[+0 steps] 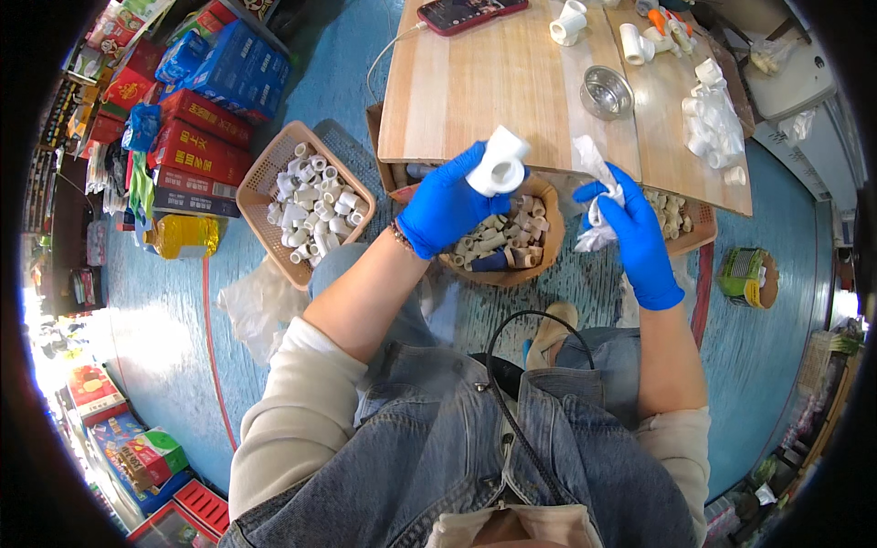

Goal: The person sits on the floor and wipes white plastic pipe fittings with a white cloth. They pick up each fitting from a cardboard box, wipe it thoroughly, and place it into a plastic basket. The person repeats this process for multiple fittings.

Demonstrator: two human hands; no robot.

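Observation:
My left hand (448,203), in a blue glove, grips a white plastic pipe tee (501,163) above the table's near edge, one round opening facing up. My right hand (630,233), gloved the same way, is closed on a crumpled white wipe (598,210), whose twisted end sticks up past the fingers. The two hands are apart, and the wipe does not touch the tee. Beneath them a round basket (548,265) holds many pipe fittings, partly hidden by my left hand.
A wooden table (493,82) carries a phone (470,13), a metal bowl (607,92), loose white fittings and a plastic bag of fittings (713,123). On the floor at left stands a tan basket (306,205) of fittings. Stacked boxes (206,132) line the far left.

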